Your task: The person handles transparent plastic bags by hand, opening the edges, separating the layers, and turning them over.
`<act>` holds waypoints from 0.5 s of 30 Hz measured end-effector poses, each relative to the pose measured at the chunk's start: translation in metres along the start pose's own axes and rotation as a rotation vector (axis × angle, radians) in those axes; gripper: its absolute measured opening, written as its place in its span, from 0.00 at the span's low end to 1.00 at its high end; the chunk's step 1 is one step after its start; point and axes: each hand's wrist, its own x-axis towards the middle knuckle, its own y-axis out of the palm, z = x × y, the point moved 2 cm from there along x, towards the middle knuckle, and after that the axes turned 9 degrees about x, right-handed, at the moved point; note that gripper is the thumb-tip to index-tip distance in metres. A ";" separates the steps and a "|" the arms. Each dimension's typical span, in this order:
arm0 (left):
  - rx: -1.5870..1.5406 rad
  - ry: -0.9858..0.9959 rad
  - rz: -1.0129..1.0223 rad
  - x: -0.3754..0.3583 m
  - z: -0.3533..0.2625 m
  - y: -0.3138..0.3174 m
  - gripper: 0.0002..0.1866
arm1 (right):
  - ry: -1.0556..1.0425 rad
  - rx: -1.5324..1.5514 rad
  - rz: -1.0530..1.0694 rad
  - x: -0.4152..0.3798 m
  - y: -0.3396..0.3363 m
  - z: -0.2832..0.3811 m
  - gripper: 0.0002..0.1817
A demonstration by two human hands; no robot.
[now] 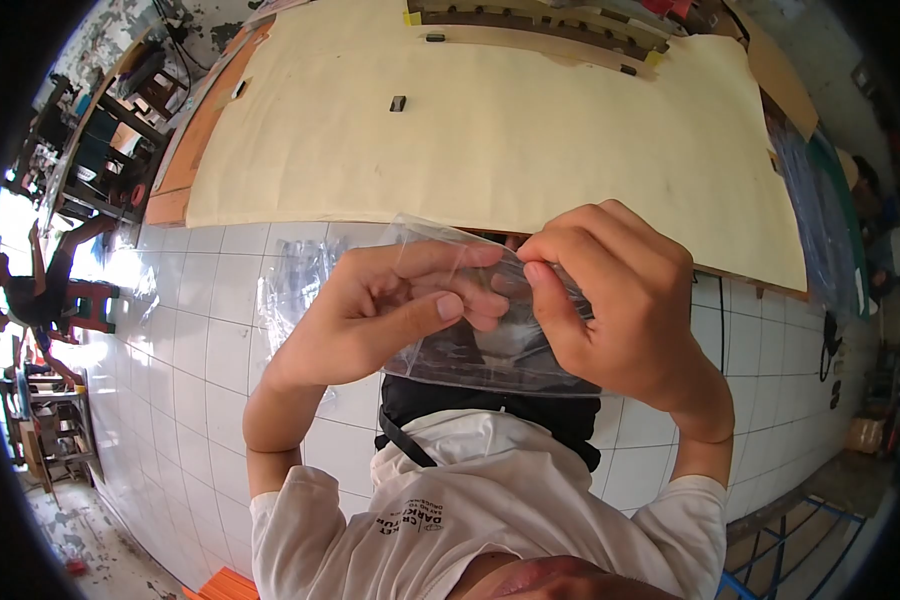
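Note:
A clear plastic bag [480, 376] hangs between my two hands, in front of my black trousers and just short of the table edge. My right hand [615, 295] pinches the bag's upper edge between thumb and forefinger. On the other side my left hand [395, 305] holds it with curled fingers, the thumb bent toward the fingertips. Part of the fingers shows through the transparent film. Light glints along the bag's creases and lower edge.
Ahead stands a table [300, 130] covered in cream sheeting, with a small dark block [398, 103] on it. More clear plastic [295, 285] is low at left, over white floor tiles [185, 345]. Another person [40, 290] sits far left near a stool [92, 305].

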 end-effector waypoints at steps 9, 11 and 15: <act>0.031 -0.008 0.018 0.000 0.000 0.004 0.21 | -0.049 -0.194 0.027 0.004 0.004 0.007 0.10; 0.028 -0.001 0.022 0.000 -0.001 0.005 0.21 | -0.036 -0.167 0.004 0.003 0.006 0.004 0.10; 0.043 0.004 0.009 -0.002 -0.002 0.003 0.21 | 0.015 -0.003 -0.080 0.002 0.001 -0.007 0.09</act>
